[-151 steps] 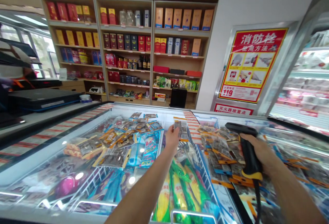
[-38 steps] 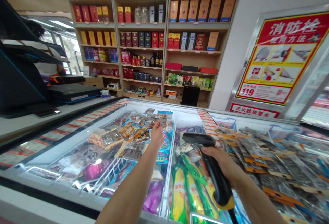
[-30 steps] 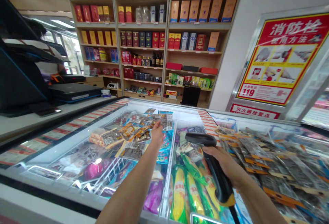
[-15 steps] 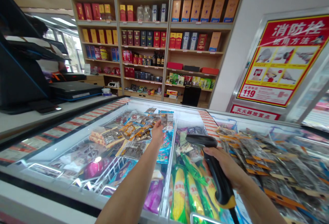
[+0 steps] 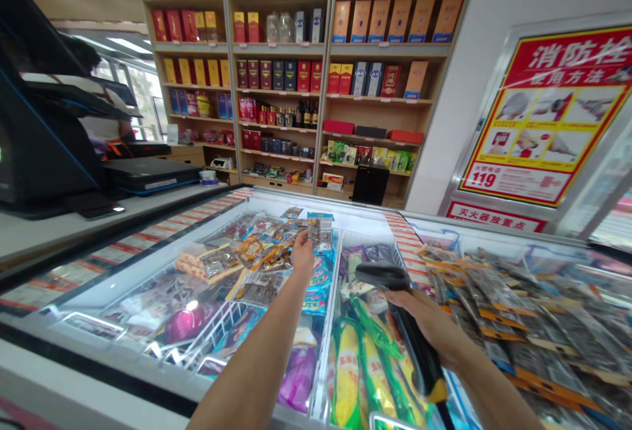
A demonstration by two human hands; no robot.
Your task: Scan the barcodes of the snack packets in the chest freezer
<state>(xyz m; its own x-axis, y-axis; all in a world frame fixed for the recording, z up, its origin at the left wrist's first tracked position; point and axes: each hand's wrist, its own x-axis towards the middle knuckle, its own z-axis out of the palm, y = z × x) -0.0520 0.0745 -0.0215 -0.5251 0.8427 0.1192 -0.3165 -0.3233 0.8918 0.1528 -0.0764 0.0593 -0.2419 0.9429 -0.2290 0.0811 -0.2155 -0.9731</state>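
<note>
My left hand [image 5: 303, 252] reaches over the left part of the freezer. Its fingers are pinched at the edge of a clear-and-blue ice-cream packet [image 5: 320, 231]; the exact grip is partly hidden. Orange-and-brown packets [image 5: 269, 255] lie just left of it, with blue packets [image 5: 320, 288] below. My right hand [image 5: 428, 324] is wrapped around the handle of a black barcode scanner [image 5: 412, 338] with a yellow band near its cord. The scanner's head points left, above green-and-yellow corn-shaped packs [image 5: 348, 371].
A heap of grey-and-orange packets [image 5: 538, 324] fills the right side. White wire dividers [image 5: 224, 321] split the freezer. On the left counter stand a black terminal [image 5: 37, 127] and a flat black box [image 5: 151, 173]. Shelves [image 5: 276, 51] of boxes line the back, and a person [image 5: 99, 97] is behind the terminal.
The scanner's head has shifted slightly left and down, with my right hand still around it. My left hand stays nearly in place at the packet. The camera view has shifted a little.
</note>
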